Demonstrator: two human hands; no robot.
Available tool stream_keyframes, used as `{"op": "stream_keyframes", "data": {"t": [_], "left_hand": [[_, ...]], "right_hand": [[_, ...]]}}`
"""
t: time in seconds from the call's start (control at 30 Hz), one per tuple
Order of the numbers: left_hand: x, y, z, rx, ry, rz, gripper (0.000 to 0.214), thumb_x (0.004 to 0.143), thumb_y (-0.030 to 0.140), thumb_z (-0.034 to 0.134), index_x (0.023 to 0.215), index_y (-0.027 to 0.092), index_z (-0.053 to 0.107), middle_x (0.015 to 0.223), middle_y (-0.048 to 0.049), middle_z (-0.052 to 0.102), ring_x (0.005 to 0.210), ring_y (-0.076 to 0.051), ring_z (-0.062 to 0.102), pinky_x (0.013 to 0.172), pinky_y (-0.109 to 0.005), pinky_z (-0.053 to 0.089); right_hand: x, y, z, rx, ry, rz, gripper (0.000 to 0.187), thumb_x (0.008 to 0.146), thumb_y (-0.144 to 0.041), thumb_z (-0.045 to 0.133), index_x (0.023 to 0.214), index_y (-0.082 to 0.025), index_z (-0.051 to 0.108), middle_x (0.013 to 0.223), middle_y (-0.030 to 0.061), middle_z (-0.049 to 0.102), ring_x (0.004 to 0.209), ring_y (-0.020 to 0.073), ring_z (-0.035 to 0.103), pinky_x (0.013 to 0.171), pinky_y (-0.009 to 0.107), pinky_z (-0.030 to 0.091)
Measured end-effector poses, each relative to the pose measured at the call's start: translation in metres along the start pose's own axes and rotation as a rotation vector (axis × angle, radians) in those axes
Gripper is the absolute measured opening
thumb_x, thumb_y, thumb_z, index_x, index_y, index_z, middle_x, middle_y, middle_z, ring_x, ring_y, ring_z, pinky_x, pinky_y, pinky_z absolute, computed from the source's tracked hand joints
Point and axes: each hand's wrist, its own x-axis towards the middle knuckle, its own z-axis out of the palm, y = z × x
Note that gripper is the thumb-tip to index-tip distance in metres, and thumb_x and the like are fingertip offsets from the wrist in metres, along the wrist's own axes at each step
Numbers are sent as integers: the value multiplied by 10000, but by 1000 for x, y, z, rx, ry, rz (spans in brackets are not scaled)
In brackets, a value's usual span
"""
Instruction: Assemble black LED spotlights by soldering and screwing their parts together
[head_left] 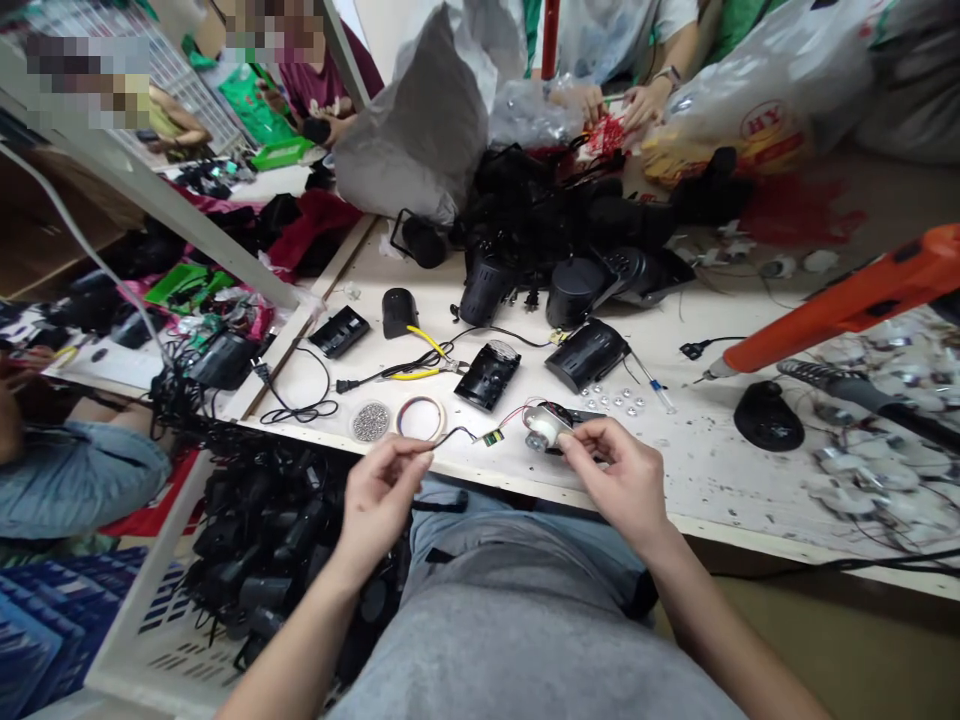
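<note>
My left hand (388,487) pinches a thin black wire (456,431) between thumb and fingertips, over the table's front edge. That wire runs to a small green circuit board (492,437), from which thin red wires lead right. With thumb and forefinger, my right hand (621,478) grips a small white part with a silver round end (545,430), which looks like a motor. Behind it lies a dark piece, partly hidden by my fingers. A black plastic housing half (488,375) lies just beyond the board, and another black housing (587,356) is farther right.
Left of my hands lie a tape roll (398,420), a dish of small screws (370,421) and yellow-handled pliers (420,374). An orange electric screwdriver (847,300) reaches in from the right, near a soldering iron (862,390) and white parts. People work across and at left.
</note>
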Motion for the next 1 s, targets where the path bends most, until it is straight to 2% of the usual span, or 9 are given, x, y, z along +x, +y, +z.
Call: {"op": "stream_keyframes", "data": {"t": [0.13, 0.23, 0.4, 0.6, 0.67, 0.77, 0.9, 0.97, 1.0], "left_hand": [[38, 36, -31, 461, -125, 480, 146, 912, 276, 612, 939, 239, 750, 847, -59, 707, 742, -202, 660, 620, -315, 521], [53, 57, -36, 647, -149, 680, 152, 906, 260, 627, 988, 264, 755, 857, -63, 695, 712, -205, 636, 606, -324, 488], [77, 63, -24, 565, -263, 746, 156, 888, 362, 691, 1018, 294, 743, 848, -34, 665, 572, -128, 573, 558, -296, 486], [106, 17, -4, 564, -440, 752, 145, 911, 365, 627, 968, 297, 742, 800, -43, 687, 518, -136, 552, 473, -283, 385], [107, -2, -1, 624, -386, 782, 162, 925, 323, 598, 1002, 294, 737, 841, -59, 707, 587, -166, 588, 521, -304, 402], [99, -21, 3, 760, -198, 823, 159, 935, 262, 580, 996, 269, 727, 961, -92, 724, 744, -218, 620, 653, -368, 455], [68, -14, 26, 856, 72, 805, 219, 927, 128, 543, 1069, 206, 690, 1136, -130, 693, 940, -267, 605, 794, -432, 491], [47, -3, 48, 702, 66, 804, 274, 919, 92, 553, 1156, 192, 647, 1113, -123, 685, 924, -240, 614, 798, -407, 514], [39, 1, 61, 586, 3, 783, 288, 927, 92, 552, 1189, 188, 623, 1106, -115, 680, 937, -225, 626, 807, -385, 531]], "right_hand": [[-9, 0, -9, -88, -6, -157, 124, 907, -216, 625, 787, -227, 596, 656, -29, 679, 535, 119, 633, 519, 230, 520], [-13, 1, -14, -196, 18, -314, 118, 927, -144, 593, 841, -223, 582, 686, -16, 671, 568, 116, 638, 542, 227, 516], [-16, 12, -18, -376, 63, -514, 135, 923, -83, 573, 931, -216, 598, 742, 27, 694, 676, 159, 682, 640, 273, 553], [-18, 28, -21, -475, 30, -578, 134, 925, -75, 570, 954, -199, 614, 762, 48, 700, 698, 182, 653, 648, 295, 545], [-18, 31, -22, -489, 21, -582, 127, 918, -67, 587, 950, -189, 604, 762, 46, 693, 705, 177, 651, 665, 289, 550], [-16, 33, -22, -504, 16, -596, 121, 908, -59, 612, 947, -172, 596, 771, 48, 690, 721, 168, 652, 695, 274, 553], [-13, 35, -21, -533, 11, -641, 111, 906, -61, 624, 959, -156, 606, 781, 55, 697, 727, 163, 645, 698, 265, 543], [-12, 37, -21, -559, 11, -664, 116, 908, -67, 622, 975, -162, 620, 787, 54, 701, 721, 160, 639, 683, 265, 531], [-12, 38, -22, -573, 13, -677, 122, 908, -69, 623, 984, -165, 626, 792, 56, 704, 718, 160, 638, 674, 267, 523]]}}
